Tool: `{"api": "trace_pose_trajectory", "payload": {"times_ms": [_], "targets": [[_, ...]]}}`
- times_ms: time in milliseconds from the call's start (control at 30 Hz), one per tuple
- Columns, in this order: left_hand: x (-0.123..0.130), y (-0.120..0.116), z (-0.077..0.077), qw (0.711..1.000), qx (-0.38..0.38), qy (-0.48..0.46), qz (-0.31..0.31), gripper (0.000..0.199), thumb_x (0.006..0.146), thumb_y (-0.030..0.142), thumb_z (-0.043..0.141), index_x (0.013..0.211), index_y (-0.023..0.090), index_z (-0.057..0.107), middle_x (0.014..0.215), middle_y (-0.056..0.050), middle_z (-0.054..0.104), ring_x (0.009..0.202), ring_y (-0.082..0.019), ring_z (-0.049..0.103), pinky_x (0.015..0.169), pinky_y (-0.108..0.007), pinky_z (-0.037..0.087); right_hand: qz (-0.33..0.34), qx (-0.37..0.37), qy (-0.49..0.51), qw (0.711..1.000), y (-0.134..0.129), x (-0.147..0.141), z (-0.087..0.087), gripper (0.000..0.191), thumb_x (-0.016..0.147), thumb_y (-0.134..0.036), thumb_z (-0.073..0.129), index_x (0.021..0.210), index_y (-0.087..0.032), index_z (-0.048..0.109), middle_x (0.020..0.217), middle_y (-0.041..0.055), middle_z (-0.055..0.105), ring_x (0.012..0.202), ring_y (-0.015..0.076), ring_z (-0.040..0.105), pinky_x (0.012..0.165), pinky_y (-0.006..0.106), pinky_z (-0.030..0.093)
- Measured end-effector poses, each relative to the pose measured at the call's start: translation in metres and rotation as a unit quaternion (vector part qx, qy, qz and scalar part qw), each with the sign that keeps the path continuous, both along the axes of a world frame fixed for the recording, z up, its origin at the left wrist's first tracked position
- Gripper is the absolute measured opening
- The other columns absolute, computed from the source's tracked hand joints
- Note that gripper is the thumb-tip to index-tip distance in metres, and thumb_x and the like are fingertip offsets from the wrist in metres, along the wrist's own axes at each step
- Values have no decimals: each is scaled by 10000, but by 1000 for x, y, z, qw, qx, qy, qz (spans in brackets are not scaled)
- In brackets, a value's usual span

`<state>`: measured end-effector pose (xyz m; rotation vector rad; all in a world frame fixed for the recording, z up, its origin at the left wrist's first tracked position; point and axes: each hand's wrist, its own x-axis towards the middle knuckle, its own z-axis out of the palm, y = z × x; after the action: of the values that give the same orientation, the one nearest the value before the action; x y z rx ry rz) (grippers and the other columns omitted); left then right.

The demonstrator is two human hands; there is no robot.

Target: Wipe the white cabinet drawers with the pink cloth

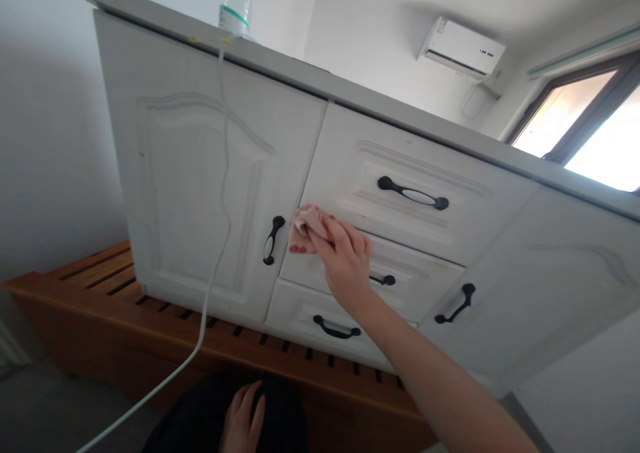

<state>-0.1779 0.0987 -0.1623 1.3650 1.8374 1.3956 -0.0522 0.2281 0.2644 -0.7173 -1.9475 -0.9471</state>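
My right hand (347,256) is closed on a bunched pinkish-white cloth (306,230) with red marks. It presses the cloth against the front of the white cabinet (200,173), at the left edge of the drawers, between the upper drawer (400,140) and the middle one. My hand partly hides the middle drawer's black handle (385,280). Down at the bottom, my left hand (243,418) lies with its fingers stretched out on my dark-clothed knee (200,416), holding nothing.
The cabinet stands on a slatted wooden base (125,313). A white cable (226,206) hangs down its left door. On top is a clear plastic bottle (235,3). Black handles, such as the left door's handle (273,240), stick out. An air conditioner (463,48) hangs behind.
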Motion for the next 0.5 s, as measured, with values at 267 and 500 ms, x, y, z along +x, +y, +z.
{"api": "trace_pose_trajectory", "payload": {"times_ms": [267, 500], "targets": [[-3, 1, -2, 1000, -8, -9, 18, 504, 880, 539, 442, 1130, 164, 669, 1141, -140, 666, 1096, -303, 654, 1015, -541, 528, 28, 128, -60, 990, 68, -32, -62, 391, 962, -277, 599, 1349, -331, 577, 1331, 25, 642, 1289, 192, 500, 1043, 363, 355], [0, 3, 1, 999, 4, -21, 33, 461, 856, 537, 461, 1075, 196, 682, 1088, -117, 674, 1057, -306, 656, 993, -551, 533, 42, 48, -162, 985, 53, -16, -91, 288, 1000, -269, 532, 1269, -347, 599, 1315, -16, 639, 1243, 155, 522, 1011, 338, 403]]}}
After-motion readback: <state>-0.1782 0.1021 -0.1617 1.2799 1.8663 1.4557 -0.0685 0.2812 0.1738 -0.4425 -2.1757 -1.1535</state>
